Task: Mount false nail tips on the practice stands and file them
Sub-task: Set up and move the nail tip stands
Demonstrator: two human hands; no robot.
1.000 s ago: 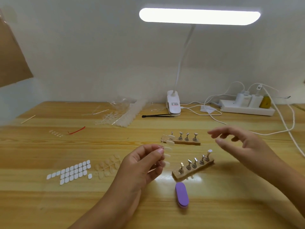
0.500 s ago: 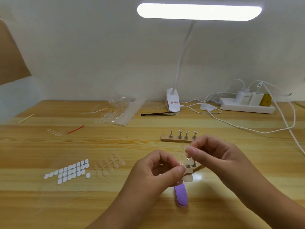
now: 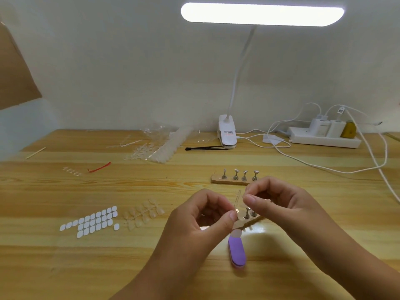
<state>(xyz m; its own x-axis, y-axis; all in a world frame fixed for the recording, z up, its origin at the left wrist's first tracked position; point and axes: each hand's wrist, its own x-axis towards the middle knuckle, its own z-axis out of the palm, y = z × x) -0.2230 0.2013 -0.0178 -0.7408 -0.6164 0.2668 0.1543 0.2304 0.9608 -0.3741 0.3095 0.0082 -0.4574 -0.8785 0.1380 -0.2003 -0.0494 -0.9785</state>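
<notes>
Behind the hands [image 3: 279, 205] and tip strip [image 3: 238, 197], one stand [image 3: 246, 214] half hides.

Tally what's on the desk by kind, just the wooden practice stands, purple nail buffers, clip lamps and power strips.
Wooden practice stands: 2 (far stand, near stand, which is partly hidden)
Purple nail buffer: 1
Clip lamp: 1
Power strip: 1
Total: 5

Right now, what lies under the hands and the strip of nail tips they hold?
Part of the near wooden stand with two metal pegs shows between the left hand and right hand, beneath the strip. The hands cover the rest of it; any other pegs are hidden.
</notes>
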